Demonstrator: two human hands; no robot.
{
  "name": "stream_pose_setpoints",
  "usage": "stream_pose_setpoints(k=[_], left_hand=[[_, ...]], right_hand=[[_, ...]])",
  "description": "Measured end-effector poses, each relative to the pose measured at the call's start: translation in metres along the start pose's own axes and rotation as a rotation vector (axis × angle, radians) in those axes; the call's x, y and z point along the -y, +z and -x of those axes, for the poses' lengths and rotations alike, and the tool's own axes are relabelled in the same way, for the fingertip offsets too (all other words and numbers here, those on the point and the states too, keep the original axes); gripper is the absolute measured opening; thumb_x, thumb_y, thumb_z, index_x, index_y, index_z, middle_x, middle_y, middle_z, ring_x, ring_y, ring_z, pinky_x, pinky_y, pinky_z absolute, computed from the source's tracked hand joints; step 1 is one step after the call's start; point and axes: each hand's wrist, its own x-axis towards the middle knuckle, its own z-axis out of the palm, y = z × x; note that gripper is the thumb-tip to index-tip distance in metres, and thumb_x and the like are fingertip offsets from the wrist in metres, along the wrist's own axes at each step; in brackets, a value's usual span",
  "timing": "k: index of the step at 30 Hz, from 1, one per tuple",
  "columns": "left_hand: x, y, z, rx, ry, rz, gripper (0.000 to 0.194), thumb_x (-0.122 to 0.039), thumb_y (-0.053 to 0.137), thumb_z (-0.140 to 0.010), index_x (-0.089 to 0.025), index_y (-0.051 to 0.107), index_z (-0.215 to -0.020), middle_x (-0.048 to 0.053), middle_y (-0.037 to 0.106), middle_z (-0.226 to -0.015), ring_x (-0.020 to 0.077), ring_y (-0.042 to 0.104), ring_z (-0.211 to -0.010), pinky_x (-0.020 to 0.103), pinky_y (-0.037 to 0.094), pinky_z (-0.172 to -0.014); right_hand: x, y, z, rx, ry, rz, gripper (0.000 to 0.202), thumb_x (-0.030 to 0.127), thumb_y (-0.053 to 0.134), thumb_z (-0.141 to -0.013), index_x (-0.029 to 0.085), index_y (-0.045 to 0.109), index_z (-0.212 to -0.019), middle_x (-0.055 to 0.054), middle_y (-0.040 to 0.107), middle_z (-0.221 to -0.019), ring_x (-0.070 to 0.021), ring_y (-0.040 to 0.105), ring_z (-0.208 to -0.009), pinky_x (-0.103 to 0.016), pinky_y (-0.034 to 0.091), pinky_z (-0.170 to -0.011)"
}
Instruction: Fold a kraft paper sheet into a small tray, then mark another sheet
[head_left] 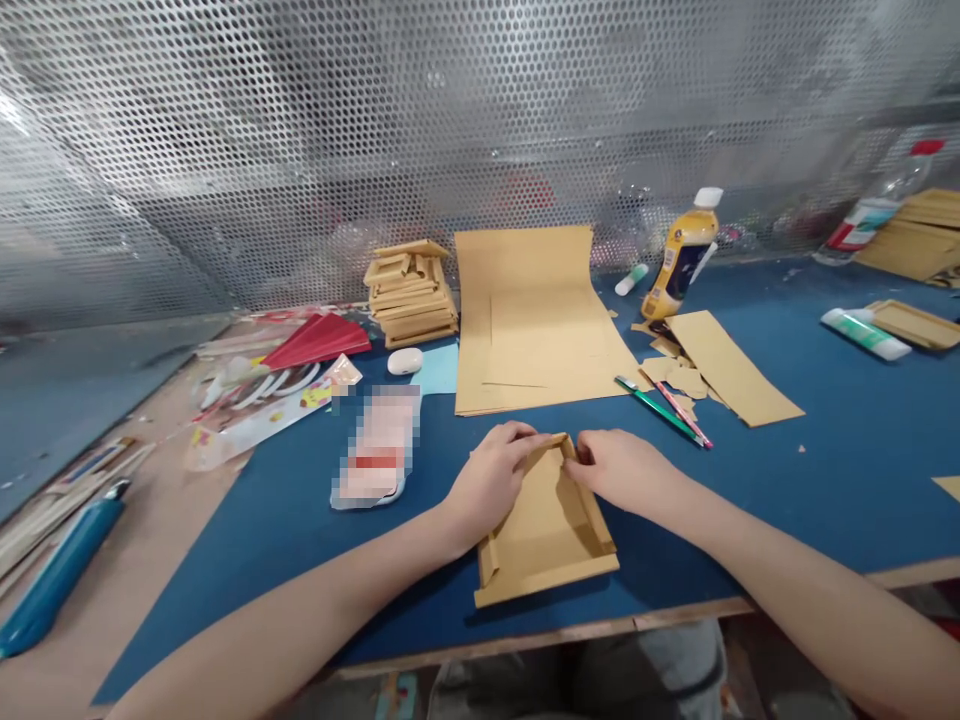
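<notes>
A shallow tray of folded brown card (551, 525) lies on the blue table near its front edge, its sides turned up. My left hand (499, 475) grips the tray's far left side, fingers bent over the far edge. On the far right corner, my right hand (619, 465) pinches the upturned side between thumb and fingers. Parts of the far edge are hidden behind my fingers. Beyond the tray lie large sheets of brown card (536, 320), and a pile of similar folded trays (411, 295) stands to their left.
A blurred phone (379, 445) and a white earbud case (405, 361) lie left. Right of the sheets are pens (660, 410), card scraps (686, 380), a card strip (739, 370), a yellow drink bottle (681, 255) and a glue tube (866, 334). A perforated metal panel (315, 150) closes the back.
</notes>
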Motion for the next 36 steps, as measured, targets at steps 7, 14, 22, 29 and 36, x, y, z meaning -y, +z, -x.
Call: stream_pose_setpoints(k=[7, 14, 22, 29, 36], left_hand=[[0.000, -0.001, 0.000, 0.011, -0.026, 0.008, 0.050, 0.001, 0.039, -0.083, -0.026, 0.061, -0.119, 0.003, 0.057, -0.114, 0.0200, 0.051, -0.110, 0.038, 0.042, -0.100], [-0.001, 0.000, 0.000, 0.019, -0.034, 0.007, 0.051, 0.003, 0.039, -0.083, -0.025, 0.061, -0.119, 0.003, 0.057, -0.114, 0.0194, 0.050, -0.110, 0.038, 0.042, -0.099], [0.000, -0.001, 0.001, 0.007, -0.031, 0.003, 0.049, 0.002, 0.040, -0.084, -0.024, 0.059, -0.121, 0.003, 0.057, -0.116, 0.0182, 0.050, -0.112, 0.037, 0.041, -0.100], [0.001, 0.001, 0.001, 0.007, -0.021, -0.016, 0.047, 0.001, 0.041, -0.086, -0.023, 0.058, -0.121, 0.004, 0.056, -0.117, 0.0185, 0.050, -0.111, 0.037, 0.042, -0.099], [0.001, 0.000, 0.001, 0.007, -0.018, -0.036, 0.046, 0.002, 0.041, -0.086, -0.022, 0.059, -0.121, 0.005, 0.057, -0.115, 0.0195, 0.051, -0.110, 0.038, 0.043, -0.098]], right_hand=[[0.001, 0.000, 0.001, -0.003, 0.001, 0.025, 0.022, 0.037, 0.047, -0.081, 0.021, 0.057, -0.070, -0.006, 0.064, -0.068, -0.0203, 0.058, -0.065, -0.028, 0.024, -0.050], [0.009, -0.006, 0.004, -0.002, 0.018, 0.061, 0.021, 0.035, 0.047, -0.081, 0.020, 0.055, -0.069, -0.005, 0.062, -0.066, -0.0189, 0.059, -0.066, -0.027, 0.023, -0.050], [0.010, -0.006, 0.010, -0.061, -0.006, 0.131, 0.026, 0.039, 0.045, -0.085, 0.021, 0.054, -0.069, -0.004, 0.062, -0.066, -0.0179, 0.058, -0.064, -0.027, 0.023, -0.051], [0.010, -0.005, 0.011, -0.037, -0.052, 0.113, 0.032, 0.043, 0.044, -0.086, 0.021, 0.050, -0.063, -0.001, 0.060, -0.061, -0.0164, 0.054, -0.061, -0.026, 0.021, -0.051], [0.008, -0.009, 0.008, 0.026, -0.055, 0.038, 0.038, 0.046, 0.045, -0.086, 0.021, 0.045, -0.059, 0.000, 0.055, -0.057, -0.0140, 0.047, -0.055, -0.026, 0.021, -0.049]])
